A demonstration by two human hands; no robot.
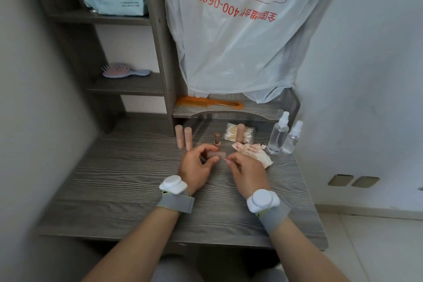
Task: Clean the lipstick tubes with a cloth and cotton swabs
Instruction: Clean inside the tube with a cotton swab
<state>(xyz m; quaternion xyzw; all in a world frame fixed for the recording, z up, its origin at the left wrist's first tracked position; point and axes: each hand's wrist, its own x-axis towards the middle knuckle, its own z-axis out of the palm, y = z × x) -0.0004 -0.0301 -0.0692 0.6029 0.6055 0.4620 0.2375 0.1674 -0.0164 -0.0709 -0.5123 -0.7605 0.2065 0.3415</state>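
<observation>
A pale pink lipstick tube (pixel 214 154) lies gripped in the left hand (pixel 194 168), while the right hand (pixel 248 170) pinches a thin cotton swab (pixel 226 160).

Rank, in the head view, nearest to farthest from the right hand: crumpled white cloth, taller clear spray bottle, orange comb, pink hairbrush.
1. Crumpled white cloth, just beyond the right hand.
2. Taller clear spray bottle, desk right rear.
3. Orange comb, low ledge behind.
4. Pink hairbrush, left shelf.
</observation>
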